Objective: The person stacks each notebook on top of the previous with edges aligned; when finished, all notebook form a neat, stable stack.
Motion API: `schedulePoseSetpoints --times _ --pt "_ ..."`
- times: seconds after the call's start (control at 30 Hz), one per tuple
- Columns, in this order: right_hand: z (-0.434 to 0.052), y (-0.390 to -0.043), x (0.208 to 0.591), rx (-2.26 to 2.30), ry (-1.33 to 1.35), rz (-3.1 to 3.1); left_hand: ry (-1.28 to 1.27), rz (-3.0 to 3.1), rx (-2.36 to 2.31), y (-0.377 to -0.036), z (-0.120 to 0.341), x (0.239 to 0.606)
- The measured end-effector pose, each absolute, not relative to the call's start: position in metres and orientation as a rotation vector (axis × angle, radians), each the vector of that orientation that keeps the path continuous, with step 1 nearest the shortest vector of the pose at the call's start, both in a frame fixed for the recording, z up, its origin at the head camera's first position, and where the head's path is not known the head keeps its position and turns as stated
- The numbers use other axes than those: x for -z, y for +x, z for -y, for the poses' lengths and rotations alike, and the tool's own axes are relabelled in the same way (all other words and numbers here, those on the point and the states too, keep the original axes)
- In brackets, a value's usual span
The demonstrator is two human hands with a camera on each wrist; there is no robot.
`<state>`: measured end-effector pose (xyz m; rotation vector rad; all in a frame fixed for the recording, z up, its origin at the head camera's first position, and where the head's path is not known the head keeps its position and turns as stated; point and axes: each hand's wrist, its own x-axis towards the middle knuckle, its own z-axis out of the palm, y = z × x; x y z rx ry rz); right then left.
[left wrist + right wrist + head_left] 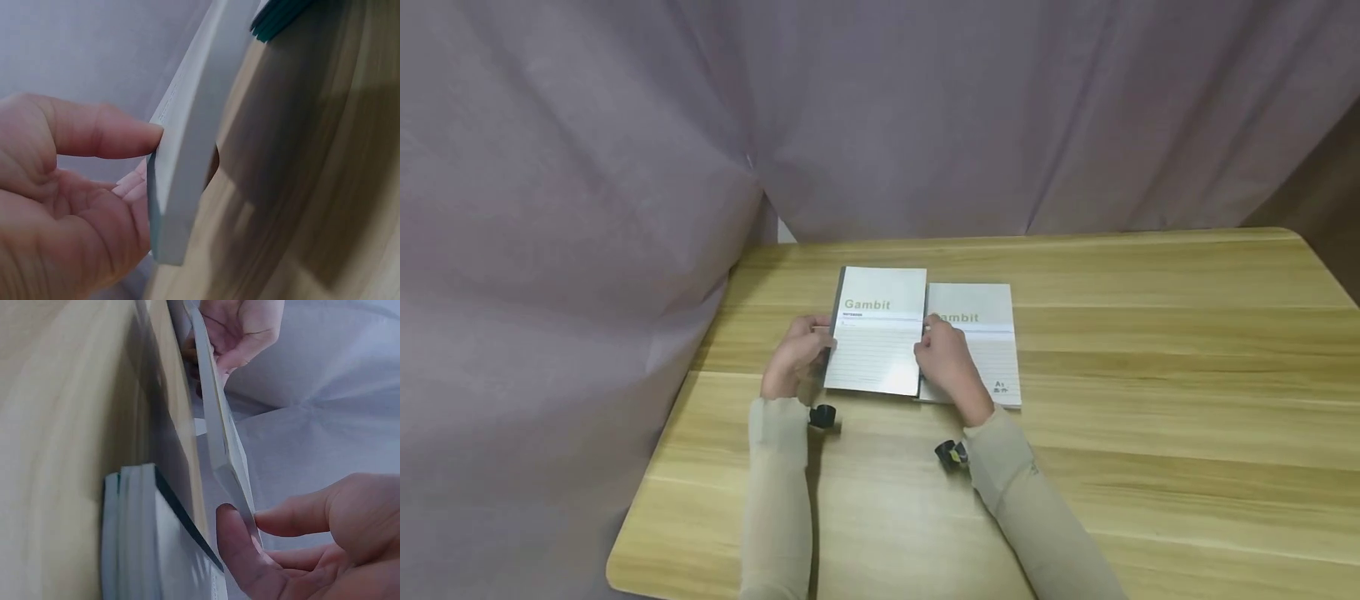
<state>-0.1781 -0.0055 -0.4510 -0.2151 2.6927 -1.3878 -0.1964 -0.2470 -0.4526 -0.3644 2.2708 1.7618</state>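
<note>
A white notebook point(880, 333) with a dark spine and "Gambit" on its cover is held just above the table by both hands. My left hand point(796, 354) pinches its spine side, thumb on the cover and fingers beneath. On the opposite edge, my right hand point(949, 358) pinches it between thumb and fingers. A second Gambit notebook point(992, 358) lies to the right, partly covered by my right hand. The right wrist view shows it as the top of a small stack point(131, 531), lower than the held notebook point(219, 431).
The wooden table point(1187, 375) extends far to the right. A grey-purple curtain point(925, 117) hangs behind it and along its left side. Small black devices point(823, 416) sit at both wrists, above the tabletop.
</note>
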Motion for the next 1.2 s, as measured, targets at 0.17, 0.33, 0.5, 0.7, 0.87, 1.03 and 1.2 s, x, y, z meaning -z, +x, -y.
schedulePoseSetpoints --times 0.17,0.33,0.5,0.7,0.87,1.03,1.2 --pt "0.0 -0.178 0.445 1.388 -0.153 -2.672 -0.296 -2.259 -1.803 -0.197 0.24 0.45" --pt "-0.005 -0.179 0.439 1.408 -0.158 -2.664 -0.277 -2.286 -1.794 -0.197 0.236 0.447" --pt "-0.009 -0.179 0.435 1.402 -0.159 -2.658 -0.264 -2.281 -1.794 -0.196 0.234 0.444" --pt "-0.016 -0.178 0.428 1.369 -0.16 -2.664 -0.261 -2.247 -1.791 -0.195 0.228 0.44" --pt "-0.022 -0.177 0.424 1.351 -0.163 -2.649 -0.261 -2.254 -1.765 -0.194 0.223 0.439" --pt "-0.029 -0.177 0.422 1.341 -0.157 -2.659 -0.222 -2.24 -1.785 -0.193 0.218 0.438" --pt "-0.04 -0.177 0.42 1.359 -0.146 -2.643 -0.183 -2.202 -1.799 -0.194 0.209 0.436"
